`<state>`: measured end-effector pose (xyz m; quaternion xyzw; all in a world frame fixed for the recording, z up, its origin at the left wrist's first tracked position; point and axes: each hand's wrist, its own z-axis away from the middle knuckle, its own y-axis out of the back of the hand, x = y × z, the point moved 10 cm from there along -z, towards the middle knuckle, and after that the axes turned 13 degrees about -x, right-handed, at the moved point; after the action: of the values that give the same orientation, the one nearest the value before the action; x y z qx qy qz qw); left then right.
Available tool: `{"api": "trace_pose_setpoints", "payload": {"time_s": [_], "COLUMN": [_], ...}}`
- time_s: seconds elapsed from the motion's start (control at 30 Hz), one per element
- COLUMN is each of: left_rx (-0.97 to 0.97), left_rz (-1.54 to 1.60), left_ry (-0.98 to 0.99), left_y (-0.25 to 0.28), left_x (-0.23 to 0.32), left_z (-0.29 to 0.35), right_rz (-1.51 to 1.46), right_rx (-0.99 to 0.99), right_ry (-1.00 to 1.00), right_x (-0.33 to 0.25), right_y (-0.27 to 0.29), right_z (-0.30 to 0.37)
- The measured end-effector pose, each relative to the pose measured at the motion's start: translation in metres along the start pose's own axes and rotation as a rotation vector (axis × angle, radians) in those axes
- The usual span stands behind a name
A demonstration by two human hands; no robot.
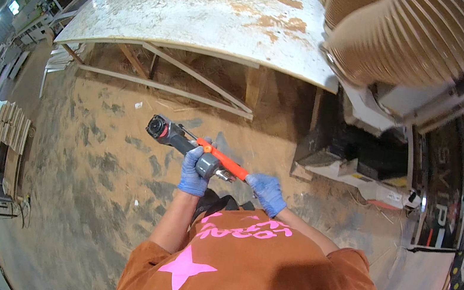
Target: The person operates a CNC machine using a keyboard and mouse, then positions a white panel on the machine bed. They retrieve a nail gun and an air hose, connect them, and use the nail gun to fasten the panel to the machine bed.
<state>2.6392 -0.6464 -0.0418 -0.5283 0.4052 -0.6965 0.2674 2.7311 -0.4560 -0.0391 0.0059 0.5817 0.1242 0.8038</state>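
Note:
In front of my body, my left hand [194, 174], in a blue glove, is wrapped round a black and grey power tool [184, 144]. It has a black block with a red ring at its far end and a metal tip at its near right end; its exact kind is unclear. A long orange handle [232, 164] lies against it on a slant, with a thin metal part at its far end. I cannot tell whether the two are joined. My right hand [267, 192], also gloved in blue, is closed round the near right end of the orange handle.
A large worn white tabletop [204, 9] on a wooden frame [194, 73] stands ahead. A ribbed tan hose [404, 38] and machinery rise at right. Stacked boards [9, 127] stand at left. The concrete floor [103, 162] is covered in sawdust.

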Motion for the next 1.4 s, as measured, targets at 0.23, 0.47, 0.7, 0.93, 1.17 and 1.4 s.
{"api": "trace_pose_setpoints", "payload": {"time_s": [0.23,0.47,0.7,0.93,1.17,1.4], "left_rx": [-0.055,-0.128,-0.197,-0.221,-0.116,-0.212], "left_rz": [-0.035,-0.064,-0.114,-0.264,-0.388,-0.213], "left_ry": [0.037,0.118,0.257,0.25,0.145,0.4], "left_y": [0.021,0.018,-0.019,-0.001,-0.025,0.001], "left_x": [0.113,0.15,0.12,0.112,0.118,0.148], "left_z": [-0.131,-0.285,-0.443,-0.623,-0.72,-0.769], "right_rz": [-0.117,-0.235,-0.52,-0.467,-0.834,-0.383], "right_rx": [0.03,0.244,0.478,0.356,0.373,0.543], "right_ry": [-0.082,-0.037,-0.099,0.029,0.075,0.114], "right_x": [-0.057,-0.094,-0.1,-0.147,-0.151,-0.207], "right_y": [-0.041,-0.014,0.065,0.146,0.148,0.134], "right_z": [-0.156,-0.273,-0.373,-0.471,-0.511,-0.582]}}
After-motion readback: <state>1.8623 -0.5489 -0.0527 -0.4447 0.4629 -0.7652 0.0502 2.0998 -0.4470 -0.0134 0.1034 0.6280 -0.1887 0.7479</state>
